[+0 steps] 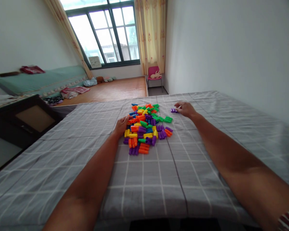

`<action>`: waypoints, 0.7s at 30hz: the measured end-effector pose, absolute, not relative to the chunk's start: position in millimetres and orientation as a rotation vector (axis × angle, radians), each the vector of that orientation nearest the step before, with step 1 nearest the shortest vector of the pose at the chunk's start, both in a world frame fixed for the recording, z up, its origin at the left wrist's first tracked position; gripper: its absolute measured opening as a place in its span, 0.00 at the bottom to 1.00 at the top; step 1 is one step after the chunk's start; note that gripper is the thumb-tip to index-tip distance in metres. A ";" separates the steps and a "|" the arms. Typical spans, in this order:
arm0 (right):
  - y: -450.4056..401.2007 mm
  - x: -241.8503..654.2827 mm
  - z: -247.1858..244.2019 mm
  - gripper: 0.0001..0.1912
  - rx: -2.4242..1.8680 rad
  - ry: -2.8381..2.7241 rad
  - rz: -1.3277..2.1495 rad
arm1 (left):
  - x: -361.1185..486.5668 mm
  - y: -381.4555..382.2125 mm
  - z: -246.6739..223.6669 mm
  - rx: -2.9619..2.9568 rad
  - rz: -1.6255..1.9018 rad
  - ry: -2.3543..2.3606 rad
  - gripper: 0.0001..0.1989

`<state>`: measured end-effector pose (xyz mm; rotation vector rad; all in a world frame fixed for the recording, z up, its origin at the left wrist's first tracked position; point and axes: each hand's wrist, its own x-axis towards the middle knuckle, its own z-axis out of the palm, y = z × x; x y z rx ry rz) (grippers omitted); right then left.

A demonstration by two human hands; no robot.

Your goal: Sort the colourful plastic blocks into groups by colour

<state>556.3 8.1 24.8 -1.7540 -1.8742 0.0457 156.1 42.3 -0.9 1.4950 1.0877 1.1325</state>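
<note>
A heap of plastic building pieces [141, 131], made of short joined tubes in orange, purple, yellow, green and blue, lies on a grey checked cloth [156, 179]. At the heap's left edge is my left hand [122, 126], its fingers bent together against the pieces; whatever they grip is hidden. To the right of the heap, my right hand [186, 109] has its thumb and fingers closed on a purple building piece [173, 110] at the cloth's surface. A green building piece [168, 119] lies between that hand and the heap.
A dark cabinet [24, 123] stands at the left. Beyond the cloth are a low platform with a brown mat [115, 88], a pink chair [154, 72] and a window with a white clock [95, 62] on its sill. A white wall [231, 51] runs along the right.
</note>
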 end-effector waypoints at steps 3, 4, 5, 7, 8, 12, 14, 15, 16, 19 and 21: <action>3.9 512.7 38.4 0.16 -1.475 -2.038 0.237 | 156.6 41.6 0.2 1.442 1.182 1.080 0.35; 1.8 496.4 39.3 0.17 -1.370 -2.100 0.248 | 156.6 41.5 0.4 1.449 1.192 1.087 0.34; -0.6 480.4 38.2 0.19 -1.277 -2.156 0.239 | 156.6 41.5 0.5 1.459 1.194 1.096 0.34; -5.8 452.9 32.0 0.21 -1.148 -2.244 0.206 | 156.6 41.4 0.3 1.469 1.177 1.101 0.34; -8.4 442.6 27.9 0.22 -1.114 -2.274 0.194 | 156.5 41.5 -0.1 1.467 1.169 1.095 0.34; -15.0 427.0 17.8 0.19 -1.088 -2.284 0.211 | 155.9 43.2 -2.3 1.466 1.151 1.053 0.33; -15.2 430.2 18.5 0.15 -1.085 -2.235 0.253 | 155.4 44.5 -3.5 1.474 1.144 1.052 0.33; -14.6 432.7 19.5 0.14 -1.087 -2.194 0.294 | 155.1 45.1 -3.9 1.477 1.142 1.055 0.32; -13.6 435.2 20.5 0.14 -1.089 -2.144 0.349 | 154.8 45.7 -4.3 1.479 1.142 1.058 0.32; -9.8 440.0 22.0 0.19 -1.087 -1.987 0.552 | 154.3 46.4 -4.8 1.480 1.139 1.062 0.33; -7.3 441.3 22.5 0.22 -1.084 -1.911 0.683 | 154.3 46.2 -4.8 1.482 1.134 1.060 0.33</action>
